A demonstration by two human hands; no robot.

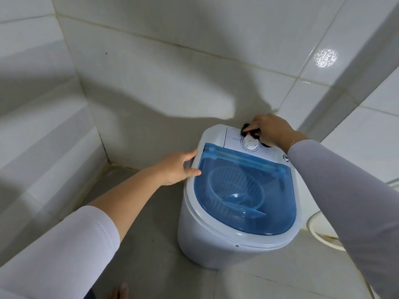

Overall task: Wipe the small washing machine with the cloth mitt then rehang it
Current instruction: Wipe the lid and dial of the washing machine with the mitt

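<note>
The small white washing machine (207, 240) stands on the floor in the corner, its clear blue lid (244, 190) shut over a basket. A white dial (250, 143) sits on the control panel at the back. My right hand (272, 130) presses a dark cloth mitt (246, 127), mostly hidden under my fingers, against the panel just behind the dial. My left hand (179, 167) grips the machine's left rim, thumb on the lid's edge.
White tiled walls (151, 83) close in behind and to the left of the machine. A white round rim (321, 238) lies on the grey floor to the right. My bare toes (121, 291) show at the bottom edge.
</note>
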